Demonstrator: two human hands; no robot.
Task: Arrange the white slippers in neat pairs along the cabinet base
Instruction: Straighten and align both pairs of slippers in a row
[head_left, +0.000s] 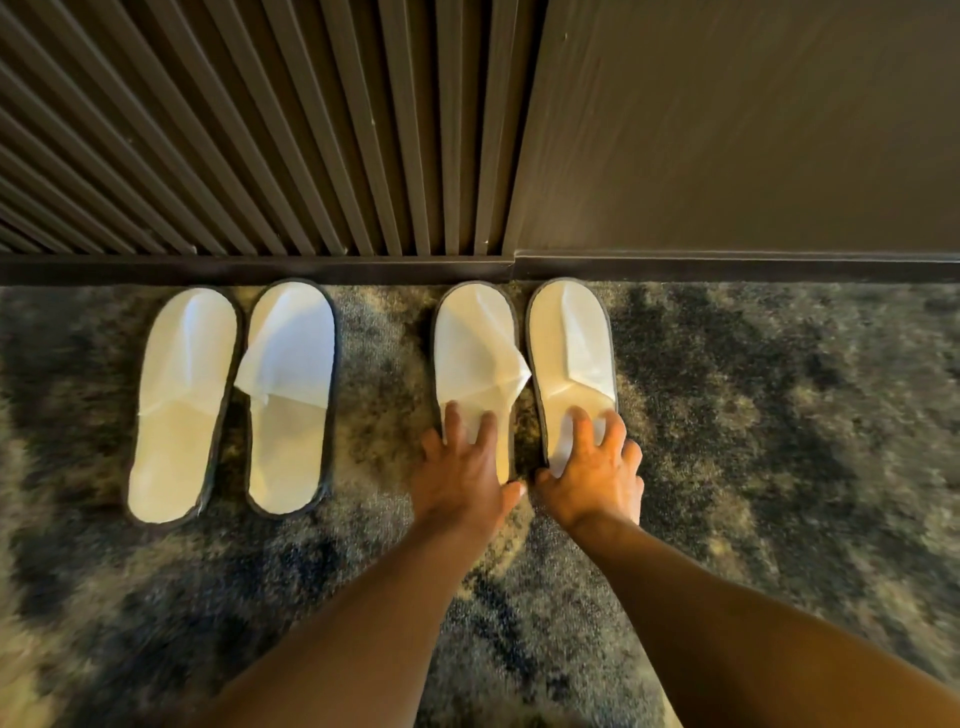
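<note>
Several white slippers with dark edging lie on the carpet, toes toward the dark cabinet base (260, 270). The left pair is one slipper (182, 395) beside another (291, 384) whose upper is creased and lifted. In the right pair, my left hand (462, 467) rests spread on the heel of the inner slipper (475, 348), whose upper flap sticks out to the right. My right hand (597, 467) lies spread on the heel of the outer slipper (571, 343). Both hands press flat with fingers apart; the heels are hidden under them.
A slatted dark cabinet front (234, 130) rises above the base on the left, with a plain dark panel (727, 130) on the right. Mottled grey and beige carpet (779, 415) covers the floor around the slippers.
</note>
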